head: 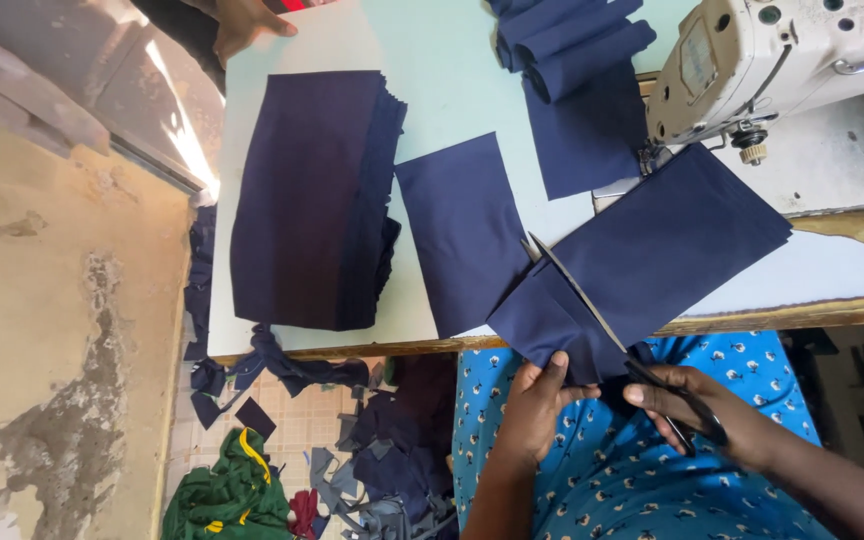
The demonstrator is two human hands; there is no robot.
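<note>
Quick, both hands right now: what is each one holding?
Left hand: closed, pinching the edge of the navy fabric piece.
Right hand: closed around the scissors, whose blades lie on that fabric.

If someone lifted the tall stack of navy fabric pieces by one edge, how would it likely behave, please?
The stack would probably flop: its layers already sag over the table edge. Loose, unevenly aligned pieces would likely slide apart. It looks fairly heavy.

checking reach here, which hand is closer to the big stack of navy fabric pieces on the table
Left. The left hand pinches the navy piece being cut, just right of the stack. The right hand works the scissors farther right, beyond the left.
</note>
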